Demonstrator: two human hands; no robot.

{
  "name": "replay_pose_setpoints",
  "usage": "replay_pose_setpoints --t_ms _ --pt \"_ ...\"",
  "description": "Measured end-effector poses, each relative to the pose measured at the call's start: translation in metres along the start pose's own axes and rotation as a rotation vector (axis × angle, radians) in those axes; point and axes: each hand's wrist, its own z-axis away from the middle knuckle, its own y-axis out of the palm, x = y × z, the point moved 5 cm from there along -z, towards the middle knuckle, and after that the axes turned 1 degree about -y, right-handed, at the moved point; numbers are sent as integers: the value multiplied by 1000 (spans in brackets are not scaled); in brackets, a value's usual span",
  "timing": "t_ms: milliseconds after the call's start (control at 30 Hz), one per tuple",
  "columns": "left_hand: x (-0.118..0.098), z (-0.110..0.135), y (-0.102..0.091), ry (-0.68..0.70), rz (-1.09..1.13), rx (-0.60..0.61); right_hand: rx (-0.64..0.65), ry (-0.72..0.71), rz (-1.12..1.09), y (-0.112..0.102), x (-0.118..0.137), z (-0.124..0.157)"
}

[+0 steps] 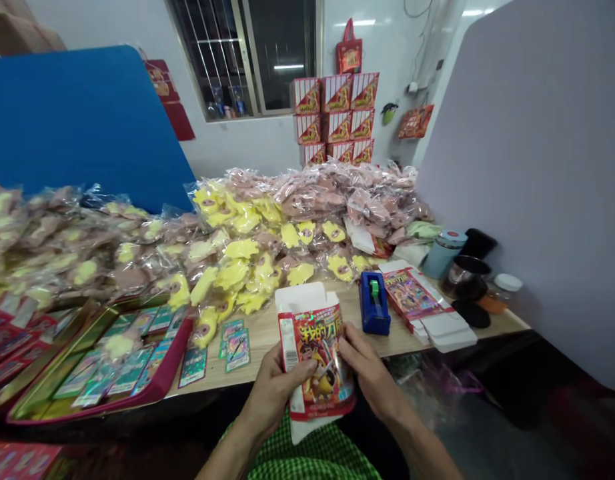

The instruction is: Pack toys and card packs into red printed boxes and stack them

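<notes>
A red printed cardboard box (320, 353), with white flaps open at top and bottom, is held upright over my lap. My left hand (275, 383) grips its left side, the thumb lying across the front. On the right side my right hand (370, 370) closes around the box edge. Just beyond it, a blue tape dispenser (374, 313) with green tape stands on the table. Flattened red boxes (417, 297) lie to its right. Left of the box are several teal picture cards (237, 350) on the table edge.
Bagged yellow and pink animal-shaped pieces (247, 260) heap across the table. A gold-lined tray (32, 403) holds cards at the left. A light blue cup (445, 253), a dark metal cup (465, 277) and a jar (500, 293) stand at the right. Stacked red boxes (337, 110) rise behind.
</notes>
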Motion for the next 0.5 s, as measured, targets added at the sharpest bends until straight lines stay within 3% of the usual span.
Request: replay_pose_setpoints --t_ms 100,300,500 --pt "3 -4 -2 23 31 -34 -107 35 -63 4 -8 -3" --pt "15 3 -15 3 69 -45 -151 59 -39 12 -17 -3" --pt "3 -1 -36 339 43 -331 -270 -48 267 11 -34 2"
